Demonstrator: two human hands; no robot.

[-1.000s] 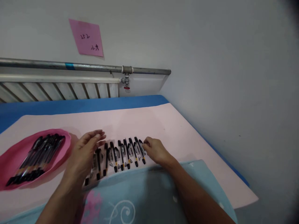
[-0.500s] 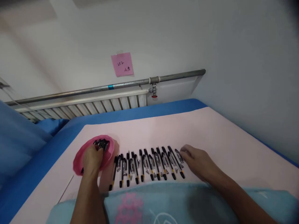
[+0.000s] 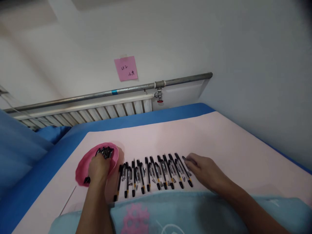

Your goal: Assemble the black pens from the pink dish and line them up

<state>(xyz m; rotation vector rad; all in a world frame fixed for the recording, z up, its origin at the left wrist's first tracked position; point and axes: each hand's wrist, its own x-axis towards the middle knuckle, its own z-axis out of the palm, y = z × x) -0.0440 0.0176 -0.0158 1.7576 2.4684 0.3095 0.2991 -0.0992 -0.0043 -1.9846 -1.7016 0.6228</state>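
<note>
My left hand [image 3: 98, 168] lies over a pink dish [image 3: 84, 165] full of black pens [image 3: 105, 151], its fingers curled down onto the pens; what they grip is hidden. Beside the dish a row of several black pens [image 3: 153, 172] is laid out side by side on the pink sheet [image 3: 219, 136], with small loose pen parts among them. My right hand [image 3: 206, 172] rests at the right end of that row, fingertips pressed together on the last pen [image 3: 185, 161].
A light blue cloth with a pink flower [image 3: 170, 214] covers the near edge. Blue bedding [image 3: 36, 152] surrounds the pink sheet. Behind run a radiator [image 3: 85, 113] and a steel pipe [image 3: 136, 87]; a pink note [image 3: 126, 68] hangs on the wall.
My left hand moved from the row of pens over to the pink dish and closed onto the pens there. The head turned left. My right hand stayed at the row's right end.
</note>
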